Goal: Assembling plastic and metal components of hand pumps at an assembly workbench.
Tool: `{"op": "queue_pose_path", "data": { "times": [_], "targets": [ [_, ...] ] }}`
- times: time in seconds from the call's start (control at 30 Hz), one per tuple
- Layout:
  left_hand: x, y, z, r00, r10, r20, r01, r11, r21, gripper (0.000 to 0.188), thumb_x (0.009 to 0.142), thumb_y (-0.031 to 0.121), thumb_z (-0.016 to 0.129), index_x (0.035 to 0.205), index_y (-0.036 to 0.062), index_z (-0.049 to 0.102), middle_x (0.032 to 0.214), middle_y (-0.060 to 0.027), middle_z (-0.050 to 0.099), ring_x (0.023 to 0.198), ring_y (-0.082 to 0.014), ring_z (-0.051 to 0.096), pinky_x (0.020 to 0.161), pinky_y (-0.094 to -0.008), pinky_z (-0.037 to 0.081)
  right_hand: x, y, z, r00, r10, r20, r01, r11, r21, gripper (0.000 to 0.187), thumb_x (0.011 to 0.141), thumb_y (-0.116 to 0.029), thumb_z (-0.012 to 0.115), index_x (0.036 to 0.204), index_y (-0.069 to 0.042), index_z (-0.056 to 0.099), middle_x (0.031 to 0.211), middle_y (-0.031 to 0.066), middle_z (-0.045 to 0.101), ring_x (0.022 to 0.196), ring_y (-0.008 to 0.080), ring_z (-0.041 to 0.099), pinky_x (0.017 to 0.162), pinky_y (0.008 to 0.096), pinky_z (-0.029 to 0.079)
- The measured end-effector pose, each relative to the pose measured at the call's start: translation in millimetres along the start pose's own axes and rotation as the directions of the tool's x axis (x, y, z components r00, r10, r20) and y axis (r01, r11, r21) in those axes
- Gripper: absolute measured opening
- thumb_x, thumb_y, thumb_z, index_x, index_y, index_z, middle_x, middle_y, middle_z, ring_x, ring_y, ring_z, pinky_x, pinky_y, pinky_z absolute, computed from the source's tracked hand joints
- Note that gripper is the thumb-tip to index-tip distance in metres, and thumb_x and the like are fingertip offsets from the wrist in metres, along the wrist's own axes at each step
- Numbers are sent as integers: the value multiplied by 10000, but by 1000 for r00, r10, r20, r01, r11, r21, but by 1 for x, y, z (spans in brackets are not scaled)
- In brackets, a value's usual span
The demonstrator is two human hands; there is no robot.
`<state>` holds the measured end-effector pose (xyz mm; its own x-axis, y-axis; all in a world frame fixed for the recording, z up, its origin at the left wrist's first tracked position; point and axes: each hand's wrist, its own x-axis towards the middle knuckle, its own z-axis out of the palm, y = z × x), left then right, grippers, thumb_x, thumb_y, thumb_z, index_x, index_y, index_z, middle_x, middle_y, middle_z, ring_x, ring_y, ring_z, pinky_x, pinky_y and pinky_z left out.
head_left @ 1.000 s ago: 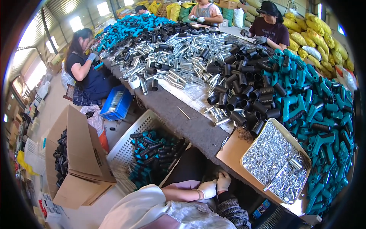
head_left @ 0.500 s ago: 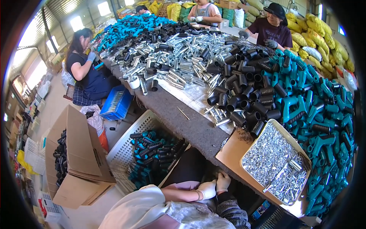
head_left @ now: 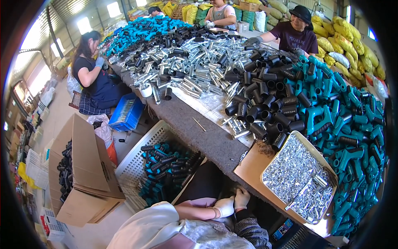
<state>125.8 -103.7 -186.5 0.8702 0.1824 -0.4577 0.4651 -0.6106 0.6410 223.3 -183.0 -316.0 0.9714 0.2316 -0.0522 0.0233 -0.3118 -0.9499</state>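
Observation:
My left hand (head_left: 225,206), in a pale glove, is closed low by my lap. Right beside it, in a light glove below a checked sleeve, my right hand (head_left: 242,197) is curled just under the table edge. Whatever the two hold is hidden by the fingers and too dark to name. Nearest to them on the table is a cream tray (head_left: 263,176) of small silvery metal parts, with a metal rod and a short tube lying on top. Left of my knees stands a white perforated basket (head_left: 132,164) with teal-and-black pistol-shaped handles in it.
Teal handle shells (head_left: 352,155), black sleeves (head_left: 265,97) and silvery metal tubes (head_left: 195,62) are heaped over the grey-topped table (head_left: 195,124). A cardboard box (head_left: 93,162) and a blue crate (head_left: 125,113) stand at left. Several co-workers sit around the table.
My hands stay in nearly the same place. Across the table, the co-worker in the black hat has stretched a gloved hand toward the pile, and the one at the back centre has leaned left.

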Motion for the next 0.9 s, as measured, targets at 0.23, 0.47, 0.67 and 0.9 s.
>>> {"op": "queue_pose_path", "data": {
  "times": [0.23, 0.47, 0.67, 0.9],
  "targets": [
    [-1, -1, -1, 1000, -15, -4, 15, 1000, -13, 360, 928, 217, 568, 1200, -19, 585, 1001, -269, 718, 937, -433, 707, 799, -509, 552, -1, -1, 2, 1000, 0, 17, 0, 1000, 14, 221, 947, -42, 589, 1077, 63, 734, 1037, 179, 760, 946, 251, 727, 881, 344, 566],
    [0, -4, 0, 1000, -26, 10, 26, 1000, -16, 353, 934, 219, 553, 1198, -14, 588, 1004, -265, 719, 948, -432, 708, 809, -507, 552, -4, -17, 0, 997, 68, 38, -69, 997, 35, 223, 941, -54, 596, 1070, 59, 739, 1039, 177, 761, 961, 254, 725, 901, 341, 557],
    [3, -16, 24, 982, 145, -119, -149, 989, -27, 333, 937, 237, 546, 1140, -16, 620, 953, -282, 718, 883, -437, 716, 759, -517, 561, -9, -33, -16, 1000, 11, 0, -11, 1000, 23, 266, 906, -72, 603, 1107, 32, 745, 1092, 194, 754, 1042, 291, 707, 987, 380, 520],
    [1, -12, -3, 967, 253, -36, -250, 966, 61, 339, 925, 260, 564, 1104, -10, 665, 935, -242, 726, 900, -390, 724, 785, -495, 555, -8, -60, -13, 978, 145, 151, -138, 989, -53, 238, 883, -126, 636, 1035, -4, 772, 1026, 177, 762, 996, 278, 720, 925, 360, 544]
  ]
}}
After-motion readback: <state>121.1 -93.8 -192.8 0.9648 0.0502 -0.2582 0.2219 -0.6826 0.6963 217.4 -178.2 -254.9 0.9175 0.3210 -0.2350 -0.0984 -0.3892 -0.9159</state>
